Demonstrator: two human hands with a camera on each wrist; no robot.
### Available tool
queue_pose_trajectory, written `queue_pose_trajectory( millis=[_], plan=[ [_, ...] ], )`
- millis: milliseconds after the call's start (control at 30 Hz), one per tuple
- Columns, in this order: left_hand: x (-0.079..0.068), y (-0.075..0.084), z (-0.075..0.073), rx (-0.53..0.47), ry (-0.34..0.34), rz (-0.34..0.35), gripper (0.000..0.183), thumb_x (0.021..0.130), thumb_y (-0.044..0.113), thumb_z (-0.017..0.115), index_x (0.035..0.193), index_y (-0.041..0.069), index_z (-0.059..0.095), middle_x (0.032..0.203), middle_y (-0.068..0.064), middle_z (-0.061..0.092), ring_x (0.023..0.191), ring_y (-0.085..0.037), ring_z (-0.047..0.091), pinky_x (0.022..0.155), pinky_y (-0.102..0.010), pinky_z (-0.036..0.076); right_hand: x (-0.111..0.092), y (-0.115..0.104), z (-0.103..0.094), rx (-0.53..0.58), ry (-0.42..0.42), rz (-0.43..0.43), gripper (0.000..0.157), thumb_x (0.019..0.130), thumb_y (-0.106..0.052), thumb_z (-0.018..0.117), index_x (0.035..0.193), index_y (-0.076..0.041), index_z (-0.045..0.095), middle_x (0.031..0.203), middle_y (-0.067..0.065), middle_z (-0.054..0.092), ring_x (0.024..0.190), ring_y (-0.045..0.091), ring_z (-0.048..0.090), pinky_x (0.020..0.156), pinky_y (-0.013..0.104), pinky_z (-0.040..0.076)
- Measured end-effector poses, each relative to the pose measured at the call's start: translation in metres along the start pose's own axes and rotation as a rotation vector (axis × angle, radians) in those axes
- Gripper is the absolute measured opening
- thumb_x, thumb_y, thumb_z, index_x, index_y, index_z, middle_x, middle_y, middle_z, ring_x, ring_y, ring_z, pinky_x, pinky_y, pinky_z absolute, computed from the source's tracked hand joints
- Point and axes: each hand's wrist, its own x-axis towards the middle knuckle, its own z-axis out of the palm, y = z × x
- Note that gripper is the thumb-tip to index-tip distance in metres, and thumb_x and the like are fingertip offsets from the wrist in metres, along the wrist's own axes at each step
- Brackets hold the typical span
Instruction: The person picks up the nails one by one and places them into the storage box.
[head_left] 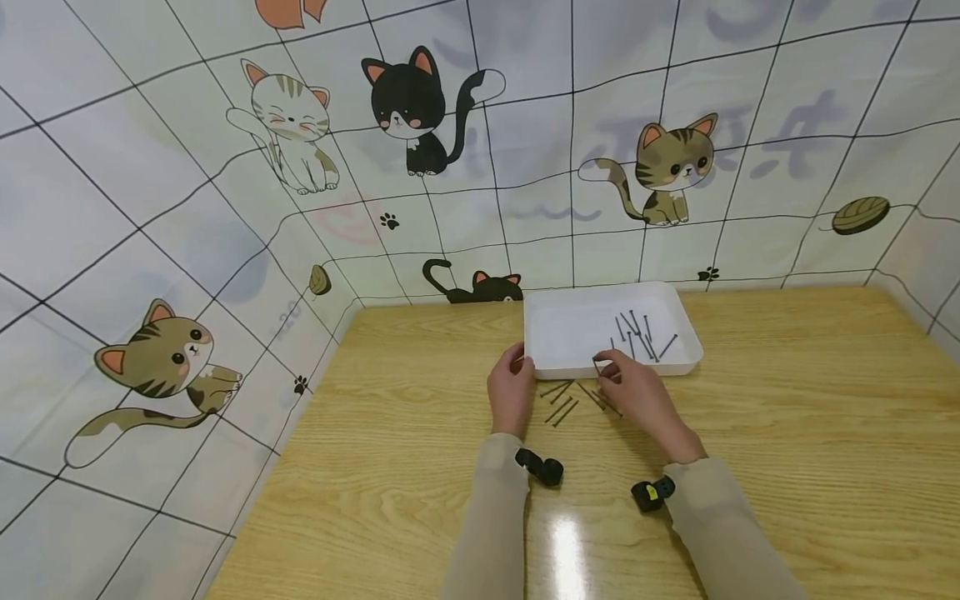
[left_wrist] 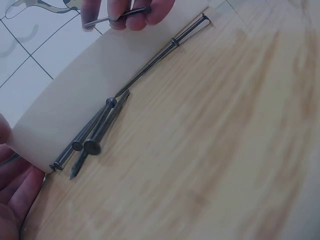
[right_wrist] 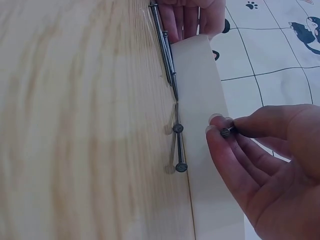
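My right hand (head_left: 633, 398) pinches a nail (right_wrist: 226, 132) between thumb and fingertips, just above the front wall of a white tray (head_left: 570, 321). In the left wrist view this nail (left_wrist: 120, 17) lies across the fingers, its head to the right. With thumb and fingers, my left hand (head_left: 512, 390) grips the tray at its front left corner. Several nails (head_left: 647, 336) lie scattered inside the tray's right half. Along the front wall outside, more dark nails (left_wrist: 92, 146) lie on the wooden table, some to the left and a few (right_wrist: 181, 167) below the right hand.
The wooden table (head_left: 375, 467) reaches back to a cloth backdrop (head_left: 540, 183) printed with cats and grid lines. The tray stands near the table's far edge. A small black camera (head_left: 542, 468) is strapped to each wrist.
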Motion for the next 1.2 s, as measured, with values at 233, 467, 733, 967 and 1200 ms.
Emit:
queue_pose_trajectory(
  millis=[233,467,733,967,1200],
  plan=[
    [0.000,0.000,0.000,0.003,0.004,-0.014,0.030,0.087,0.028,0.053,0.117,0.025,0.059,0.110,0.010,0.059,0.091,-0.005,0.055,0.076,-0.031,0.046,0.001,-0.007,0.000,0.030,0.002,-0.007,0.038,0.090,-0.012,0.049,0.128,-0.010,0.045,0.095,0.009,0.060,0.078,0.021,0.059,0.059,0.034,0.046],
    [0.001,-0.003,0.001,-0.016,-0.001,-0.016,0.031,0.087,0.028,0.054,0.117,0.024,0.060,0.109,0.008,0.059,0.091,-0.006,0.055,0.075,-0.031,0.047,0.010,-0.015,-0.002,0.113,-0.007,0.016,0.039,0.090,-0.009,0.048,0.129,-0.008,0.042,0.097,0.014,0.060,0.073,0.020,0.061,0.058,0.031,0.048],
    [0.001,0.002,0.000,-0.012,0.005,-0.006,0.031,0.086,0.027,0.054,0.117,0.023,0.060,0.109,0.007,0.060,0.091,-0.006,0.056,0.075,-0.031,0.047,0.031,-0.013,-0.006,0.226,-0.028,0.049,0.039,0.089,-0.009,0.050,0.128,-0.007,0.041,0.099,0.018,0.058,0.075,0.024,0.062,0.065,0.038,0.051],
    [0.001,0.002,-0.001,-0.004,0.002,-0.008,0.030,0.087,0.026,0.054,0.116,0.025,0.060,0.109,0.008,0.060,0.091,-0.005,0.055,0.075,-0.030,0.046,0.050,-0.008,-0.008,0.325,-0.083,0.083,0.039,0.090,-0.009,0.049,0.128,-0.004,0.042,0.105,0.021,0.054,0.083,0.031,0.061,0.067,0.038,0.052],
    [0.002,-0.001,0.001,0.002,0.005,-0.008,0.029,0.087,0.028,0.054,0.116,0.027,0.060,0.108,0.013,0.059,0.091,-0.004,0.055,0.076,-0.030,0.047,0.065,-0.003,-0.011,0.300,-0.097,0.114,0.036,0.091,-0.009,0.048,0.125,0.000,0.045,0.107,0.022,0.054,0.085,0.031,0.061,0.069,0.038,0.051]
  ],
)
